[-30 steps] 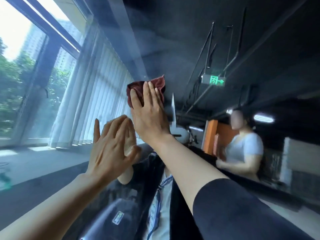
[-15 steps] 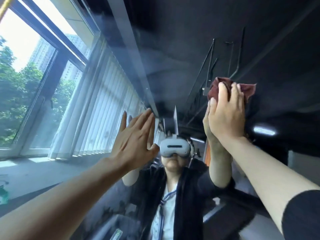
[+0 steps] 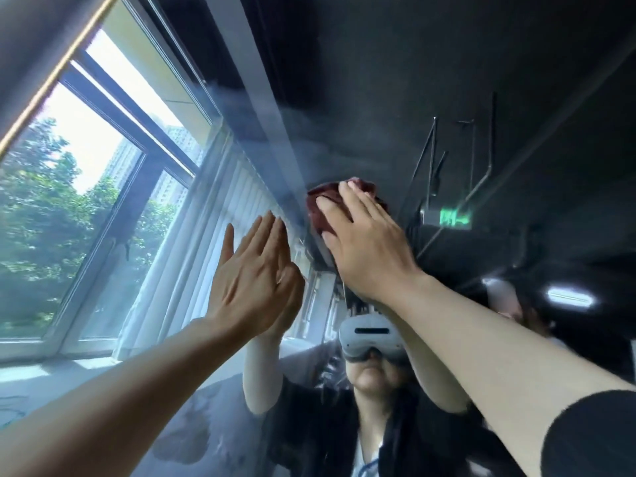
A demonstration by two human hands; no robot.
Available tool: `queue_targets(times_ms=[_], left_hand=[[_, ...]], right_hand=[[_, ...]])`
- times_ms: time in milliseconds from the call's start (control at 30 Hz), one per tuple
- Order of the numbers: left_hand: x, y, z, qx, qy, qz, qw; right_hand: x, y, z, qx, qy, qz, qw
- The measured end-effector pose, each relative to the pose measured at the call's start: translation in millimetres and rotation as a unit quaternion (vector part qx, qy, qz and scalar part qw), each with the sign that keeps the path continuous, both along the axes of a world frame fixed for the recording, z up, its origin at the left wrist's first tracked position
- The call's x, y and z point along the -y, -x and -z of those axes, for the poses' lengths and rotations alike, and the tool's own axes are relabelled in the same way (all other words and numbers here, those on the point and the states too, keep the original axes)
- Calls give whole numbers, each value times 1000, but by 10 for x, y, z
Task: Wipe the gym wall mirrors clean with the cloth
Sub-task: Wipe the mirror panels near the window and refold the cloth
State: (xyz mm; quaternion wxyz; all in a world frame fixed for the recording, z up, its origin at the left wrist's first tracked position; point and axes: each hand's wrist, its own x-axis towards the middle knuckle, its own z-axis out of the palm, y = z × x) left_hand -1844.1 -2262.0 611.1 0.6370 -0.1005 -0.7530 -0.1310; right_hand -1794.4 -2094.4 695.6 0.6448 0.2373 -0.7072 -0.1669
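At the far left a window point(image 3: 86, 187) with white vertical blinds point(image 3: 192, 256) is seen, its frame cut off by the picture's edge. The left hand point(image 3: 251, 273) is laid flat on the mirror point(image 3: 378, 98), fingers straight and together, nothing held. Clear glass is left above both hands. Just right of it, the dark red cloth point(image 3: 325, 210) is pressed against the mirror under the right hand point(image 3: 364, 242), whose fingers are spread straight over it; most of the cloth is hidden beneath the palm. A hazy streak is seen on the glass above. A green sign point(image 3: 451, 218) is reflected at right, its lettering too blurred to be read.
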Motion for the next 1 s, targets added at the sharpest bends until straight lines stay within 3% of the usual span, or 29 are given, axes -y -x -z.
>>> queue_targets(times_ms=[100,267,400,567,733,900,1000], left_hand=[[118,74,-54,3,-13,0,1000],[378,-89,-21,9,-9,5,1000],[409,-96,-33,45,7,-7,999],[481,-87,-42,36,30,-26,999],[500,-13,7,45,19,-16,999],[360,-207,167,60,-11,8,998],[207,-303,448,82,-19,33,996]], right_hand=[[-231,-143,-305,-37,113,12,993],[-6,-67,-577,-49,176,26,983],[396,49,-794,-46,159,34,986],[868,223,-497,-12,77,14,997],[638,134,-272,38,-35,13,999],[169,-12,-473,-23,107,-13,994],[396,93,-379,-11,116,0,993]])
